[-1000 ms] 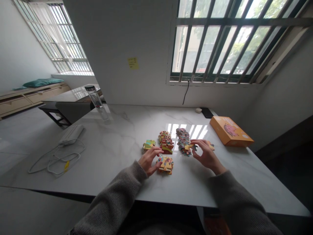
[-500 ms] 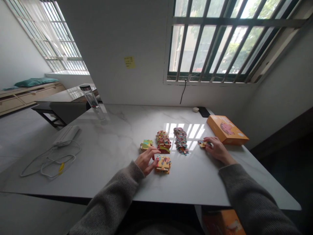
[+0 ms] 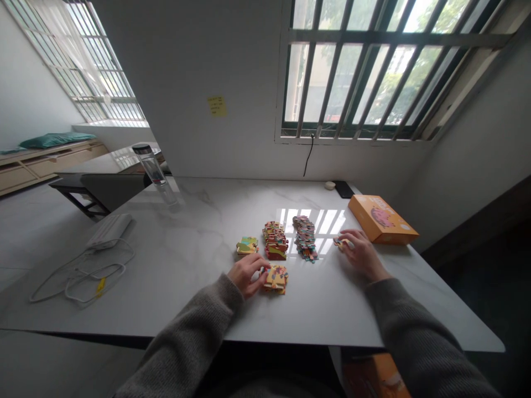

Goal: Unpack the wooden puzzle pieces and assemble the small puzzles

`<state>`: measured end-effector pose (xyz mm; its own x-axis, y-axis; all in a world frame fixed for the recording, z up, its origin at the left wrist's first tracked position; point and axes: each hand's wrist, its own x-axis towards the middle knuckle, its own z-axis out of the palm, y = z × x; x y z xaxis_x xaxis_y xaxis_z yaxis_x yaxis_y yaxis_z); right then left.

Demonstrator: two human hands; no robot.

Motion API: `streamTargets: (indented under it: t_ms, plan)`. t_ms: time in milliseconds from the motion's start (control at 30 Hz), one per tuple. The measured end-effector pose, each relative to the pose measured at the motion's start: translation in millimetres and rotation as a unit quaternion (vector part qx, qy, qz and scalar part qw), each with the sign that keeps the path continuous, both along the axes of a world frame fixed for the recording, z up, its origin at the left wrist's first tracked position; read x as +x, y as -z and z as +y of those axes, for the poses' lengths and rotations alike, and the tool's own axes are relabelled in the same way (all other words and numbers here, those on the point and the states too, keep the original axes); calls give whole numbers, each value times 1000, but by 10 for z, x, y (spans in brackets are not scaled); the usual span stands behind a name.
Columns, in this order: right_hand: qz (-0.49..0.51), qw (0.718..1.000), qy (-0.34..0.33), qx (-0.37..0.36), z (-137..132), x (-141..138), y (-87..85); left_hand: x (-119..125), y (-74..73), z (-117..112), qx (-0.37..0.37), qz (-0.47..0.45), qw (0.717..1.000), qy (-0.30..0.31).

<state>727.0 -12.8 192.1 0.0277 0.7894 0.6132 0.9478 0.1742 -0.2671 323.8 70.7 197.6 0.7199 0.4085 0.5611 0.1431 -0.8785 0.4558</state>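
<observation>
My left hand point(image 3: 249, 275) rests at the left edge of a short stack of yellow jigsaw puzzle pieces point(image 3: 277, 277), thumb and bent fingers closed on its corner. On the right, my right hand point(image 3: 360, 253) reaches down to the table with its fingertips closed on a small puzzle piece point(image 3: 339, 243), partly hidden under them. Behind the left hand lies a stack of green and yellow puzzle pieces point(image 3: 247, 245). Beside it stretches a long row of overlapping red and yellow pieces point(image 3: 275, 241), then a second row of pinkish and teal pieces point(image 3: 305, 239).
An orange box point(image 3: 382, 219) lies at the right edge of the white marbled table point(image 3: 199, 221). At the back are a black phone-like slab point(image 3: 343, 189) and a small white round object point(image 3: 329, 186). To the left, a clear bottle point(image 3: 150, 163) and a white device point(image 3: 109, 231) with a looped cable.
My left fingers have come down and closed in on the yellow stack's corner. My right hand has shifted slightly left over the small puzzle piece. The whole view has moved a little.
</observation>
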Motion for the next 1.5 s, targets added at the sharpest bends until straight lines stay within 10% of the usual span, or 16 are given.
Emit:
streamTargets:
  t_ms: [400, 1100, 1500]
  plan:
    - [23, 958, -270, -95, -55, -1806, -236, -5, 66, 38, 5, 47, 999, 17]
    - [96, 955, -281, -28, -55, -1784, -256, 2, -87, 12, 52, -115, 992, -5]
    - [90, 962, -254, 28, -44, -1919, -250, 58, -13, -17, -302, -146, 942, -8]
